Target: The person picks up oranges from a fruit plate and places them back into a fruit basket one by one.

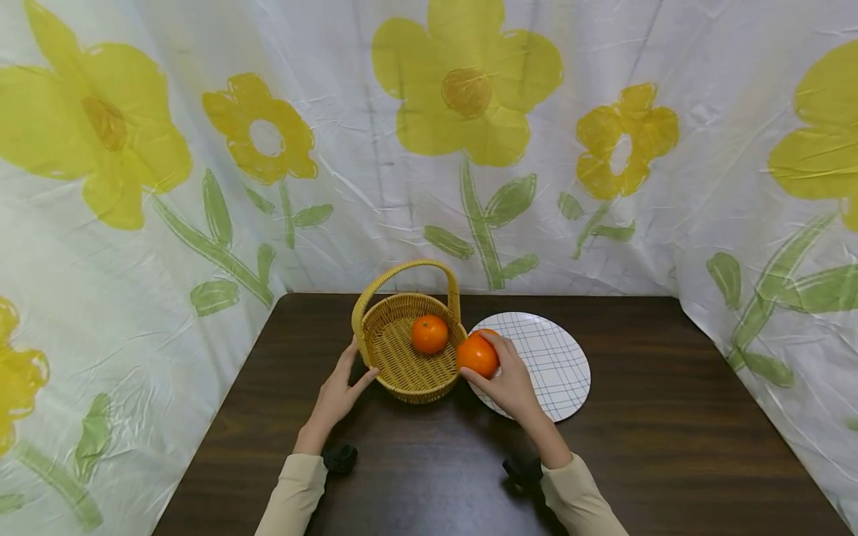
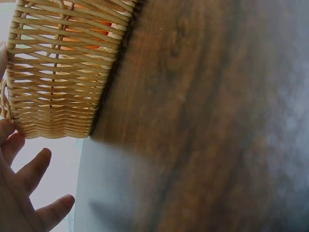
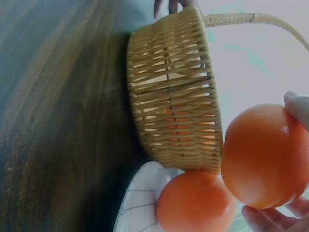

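Note:
A yellow woven basket [image 1: 415, 389] with an arched handle stands on the table, one orange [image 1: 430, 334] lying inside. My left hand [image 1: 333, 398] touches the basket's left side near the handle's base, its fingers spread; in the left wrist view some fingertips stay off the weave. An orange [image 3: 265, 154] is between the thumb and fingers of my right hand [image 1: 511, 380], close beside the basket's right rim. Below it, another orange [image 3: 195, 203] sits on the white plate [image 1: 556, 365] with blue grid lines. In the head view this one is mostly hidden behind the held orange.
The dark wooden table [image 1: 643, 417] extends around the basket and plate. Behind and at both sides hangs a white curtain [image 1: 375, 208] with yellow flowers. A black device [image 1: 340, 459] is at my left wrist, and another black device [image 1: 523, 472] at my right.

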{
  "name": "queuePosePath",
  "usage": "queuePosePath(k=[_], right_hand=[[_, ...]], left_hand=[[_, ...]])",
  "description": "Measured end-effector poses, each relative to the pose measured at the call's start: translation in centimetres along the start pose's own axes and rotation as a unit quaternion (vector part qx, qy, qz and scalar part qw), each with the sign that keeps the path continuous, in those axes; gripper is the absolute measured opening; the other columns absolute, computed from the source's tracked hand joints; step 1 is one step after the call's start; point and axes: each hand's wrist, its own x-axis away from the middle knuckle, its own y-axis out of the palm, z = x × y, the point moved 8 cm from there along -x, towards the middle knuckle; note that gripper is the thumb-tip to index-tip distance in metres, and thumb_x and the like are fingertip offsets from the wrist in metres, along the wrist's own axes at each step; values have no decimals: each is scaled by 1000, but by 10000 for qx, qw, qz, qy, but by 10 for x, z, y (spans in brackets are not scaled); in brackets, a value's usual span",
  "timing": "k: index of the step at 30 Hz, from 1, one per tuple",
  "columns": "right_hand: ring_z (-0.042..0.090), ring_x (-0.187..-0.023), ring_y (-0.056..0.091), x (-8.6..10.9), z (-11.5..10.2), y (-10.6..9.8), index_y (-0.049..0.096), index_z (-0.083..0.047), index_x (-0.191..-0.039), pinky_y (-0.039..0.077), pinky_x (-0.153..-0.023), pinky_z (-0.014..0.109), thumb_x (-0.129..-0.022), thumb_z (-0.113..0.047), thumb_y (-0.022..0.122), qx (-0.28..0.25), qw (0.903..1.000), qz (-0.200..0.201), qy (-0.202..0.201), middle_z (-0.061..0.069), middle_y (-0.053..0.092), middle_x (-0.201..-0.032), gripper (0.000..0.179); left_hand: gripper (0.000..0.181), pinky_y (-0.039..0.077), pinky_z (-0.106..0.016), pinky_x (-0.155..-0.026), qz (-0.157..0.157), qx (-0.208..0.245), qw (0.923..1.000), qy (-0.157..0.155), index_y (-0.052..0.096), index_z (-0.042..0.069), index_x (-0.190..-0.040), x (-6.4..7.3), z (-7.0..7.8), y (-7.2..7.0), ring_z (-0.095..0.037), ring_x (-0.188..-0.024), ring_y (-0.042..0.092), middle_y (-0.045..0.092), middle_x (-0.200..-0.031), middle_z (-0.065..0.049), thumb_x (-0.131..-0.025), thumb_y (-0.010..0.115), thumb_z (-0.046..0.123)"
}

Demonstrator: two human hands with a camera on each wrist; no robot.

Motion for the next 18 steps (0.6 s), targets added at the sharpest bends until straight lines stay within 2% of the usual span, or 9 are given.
queuePosePath(k=[7, 18], right_hand=[[25, -103, 56, -4, -7, 2, 49, -22, -131, 50, -79, 43, -73, -43, 76, 88, 9999, -47, -69, 6, 49, -127, 67], [23, -103, 56, -8, -16, 11, 50, -23, -132, 50, -79, 40, -72, -40, 78, -23, 9992, -36, -390, 5, 50, -124, 68]], left_hand=[[73, 36, -64, -91, 27, -2, 10000, 89, 9, 38, -148, 0, 5, -1, -34, -136, 29, 10, -156, 6, -91, 54, 47], [73, 36, -63, -92, 11, 33, 10000, 41, 7, 42, -147, 1, 5, -2, -31, -136, 29, 8, -155, 11, -91, 53, 48]])
